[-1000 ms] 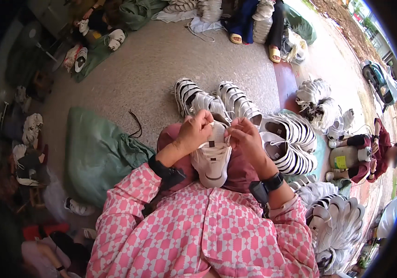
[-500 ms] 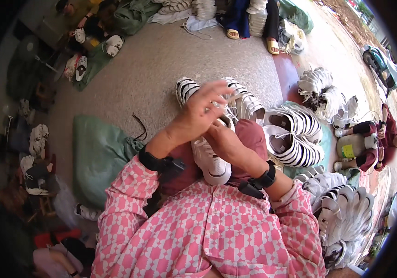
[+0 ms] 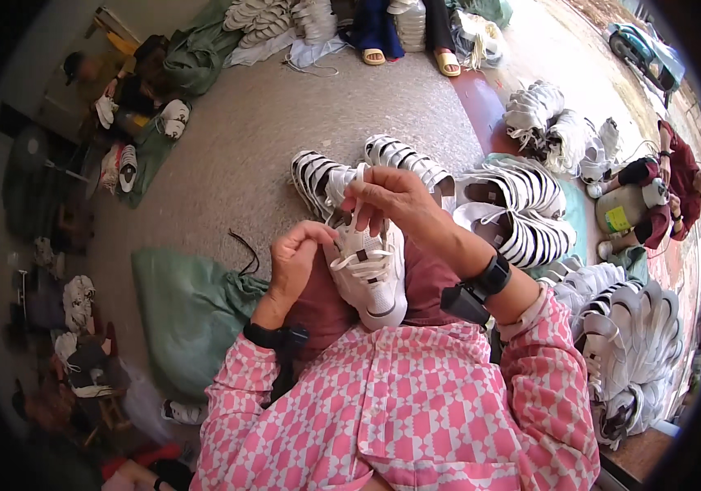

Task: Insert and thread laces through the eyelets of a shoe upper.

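A white sneaker (image 3: 381, 304) rests between my thighs, its heel toward me, with white shoelaces (image 3: 367, 268) crossing its opening. My right hand (image 3: 399, 203) is above the toe end, fingers pinched on a raised length of the lace. At the shoe's left side is my left hand (image 3: 291, 260), thumb and forefinger pressed together near the eyelets; what lies between them is too small to make out. Just beyond my hands, nested white shoes with dark gaps form one row on the left (image 3: 309, 176) and another (image 3: 406, 159) toward the right.
More nested shoes (image 3: 530, 233) lie by my right knee, with a large pile (image 3: 633, 344) nearer my right elbow. A green sack (image 3: 191, 315) lies at my left. Shoe bundles (image 3: 534, 110) stand farther right. Co-workers sit at far left and right; sandalled feet (image 3: 447, 64) show ahead.
My hands have moved apart: the left drew back to the shoe's left side, the right rose over the toe end with the lace. The shoe's opening and laces are now uncovered. The view shifted slightly.
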Action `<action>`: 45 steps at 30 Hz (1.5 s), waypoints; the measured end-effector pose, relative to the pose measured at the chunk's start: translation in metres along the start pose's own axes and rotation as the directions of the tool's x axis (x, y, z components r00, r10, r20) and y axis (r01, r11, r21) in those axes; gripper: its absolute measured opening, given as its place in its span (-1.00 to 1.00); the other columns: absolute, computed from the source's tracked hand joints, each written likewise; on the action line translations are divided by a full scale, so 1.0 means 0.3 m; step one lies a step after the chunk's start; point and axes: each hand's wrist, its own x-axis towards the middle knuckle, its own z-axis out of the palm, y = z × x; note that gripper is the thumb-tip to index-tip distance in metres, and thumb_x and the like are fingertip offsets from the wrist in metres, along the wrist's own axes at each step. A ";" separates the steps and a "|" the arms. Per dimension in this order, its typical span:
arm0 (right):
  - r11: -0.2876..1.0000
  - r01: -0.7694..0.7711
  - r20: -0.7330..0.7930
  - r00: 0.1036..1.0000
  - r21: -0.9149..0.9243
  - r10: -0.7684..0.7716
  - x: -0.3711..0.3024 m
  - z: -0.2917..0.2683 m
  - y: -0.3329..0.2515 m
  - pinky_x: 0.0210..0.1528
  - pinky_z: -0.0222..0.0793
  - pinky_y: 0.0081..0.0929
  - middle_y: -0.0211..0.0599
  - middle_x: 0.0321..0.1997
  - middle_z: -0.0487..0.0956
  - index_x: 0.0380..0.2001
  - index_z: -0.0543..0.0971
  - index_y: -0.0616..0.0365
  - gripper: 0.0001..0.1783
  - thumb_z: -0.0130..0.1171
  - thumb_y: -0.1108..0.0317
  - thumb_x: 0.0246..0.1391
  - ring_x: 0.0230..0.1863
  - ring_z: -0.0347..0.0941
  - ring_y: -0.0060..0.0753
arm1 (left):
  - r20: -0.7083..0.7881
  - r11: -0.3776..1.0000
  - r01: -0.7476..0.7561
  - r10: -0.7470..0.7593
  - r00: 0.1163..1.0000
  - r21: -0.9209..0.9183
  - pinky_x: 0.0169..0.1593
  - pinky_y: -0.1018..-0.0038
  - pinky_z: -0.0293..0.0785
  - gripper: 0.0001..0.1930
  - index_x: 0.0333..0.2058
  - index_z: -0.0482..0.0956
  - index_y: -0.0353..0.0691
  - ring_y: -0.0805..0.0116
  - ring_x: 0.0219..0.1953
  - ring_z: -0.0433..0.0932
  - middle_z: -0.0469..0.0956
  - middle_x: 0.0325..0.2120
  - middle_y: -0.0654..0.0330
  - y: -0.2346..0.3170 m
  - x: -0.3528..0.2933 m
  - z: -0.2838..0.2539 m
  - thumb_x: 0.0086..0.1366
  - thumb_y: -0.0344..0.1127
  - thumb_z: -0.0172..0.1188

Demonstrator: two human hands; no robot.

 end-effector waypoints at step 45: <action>0.878 0.149 -0.542 0.828 0.455 0.140 -0.110 -0.309 0.312 -0.10 0.47 -0.51 -0.27 -0.21 0.66 -0.13 0.57 0.24 -0.75 0.15 0.28 0.25 -0.25 0.56 -0.48 | -0.311 0.665 0.149 -0.521 0.795 -0.732 -0.21 0.54 0.42 -0.74 -0.07 0.50 -0.26 0.59 -0.42 0.40 0.44 -0.44 0.39 -0.135 -0.232 -0.205 0.40 -0.21 0.12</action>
